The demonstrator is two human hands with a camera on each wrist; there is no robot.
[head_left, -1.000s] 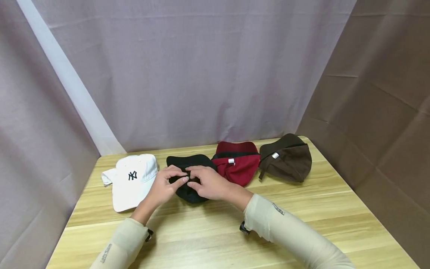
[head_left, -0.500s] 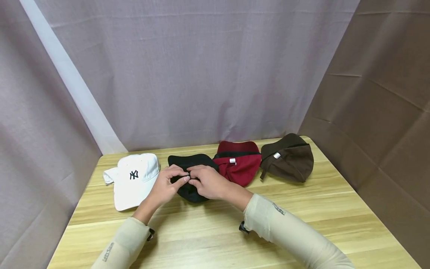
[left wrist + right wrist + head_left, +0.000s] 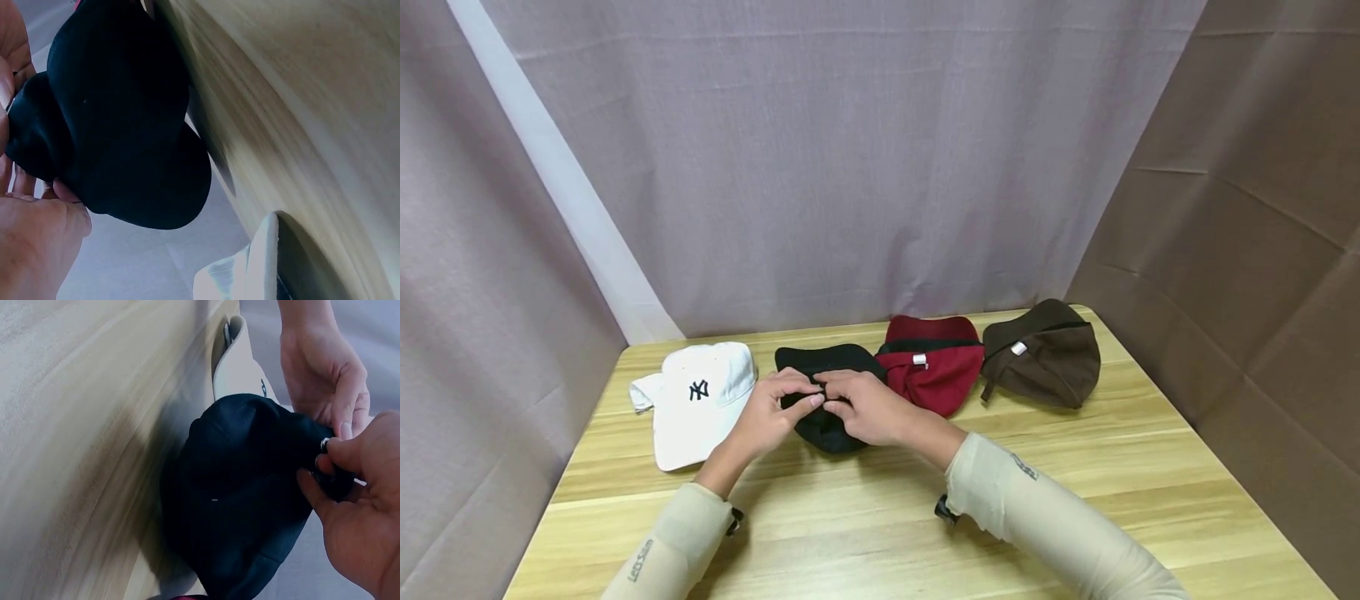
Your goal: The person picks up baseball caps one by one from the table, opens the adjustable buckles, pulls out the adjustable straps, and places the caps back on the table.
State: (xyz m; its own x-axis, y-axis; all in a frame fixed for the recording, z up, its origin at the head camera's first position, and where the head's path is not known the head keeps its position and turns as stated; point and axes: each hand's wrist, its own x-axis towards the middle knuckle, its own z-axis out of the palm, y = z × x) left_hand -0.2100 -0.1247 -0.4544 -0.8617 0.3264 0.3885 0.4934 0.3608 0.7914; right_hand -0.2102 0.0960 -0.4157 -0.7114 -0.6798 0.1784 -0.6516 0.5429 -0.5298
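A black cap (image 3: 829, 358) lies mid-table in the head view, its brim to the back. My left hand (image 3: 772, 414) and my right hand (image 3: 871, 408) meet over its near part, thumbs and index fingers pinching it with the tips close together. In the right wrist view a small shiny metal piece (image 3: 324, 444) shows at the pinched edge of the cap, beside my right thumb. The left wrist view has the cap's dark fabric (image 3: 119, 125) filling the space beside both hands. What exactly lies between the fingertips is largely covered.
To the left sits a white cap (image 3: 696, 408) with a dark emblem, brim toward the front. A red cap (image 3: 936, 375) touches the black one's right side, and a brown cap (image 3: 1045, 358) lies beyond it. Curtains (image 3: 880, 167) border the wooden table (image 3: 865, 533).
Both hands stay at the same spot on the black cap. Only the fingertips, mainly the right hand's, shift slightly. The caps keep their places.
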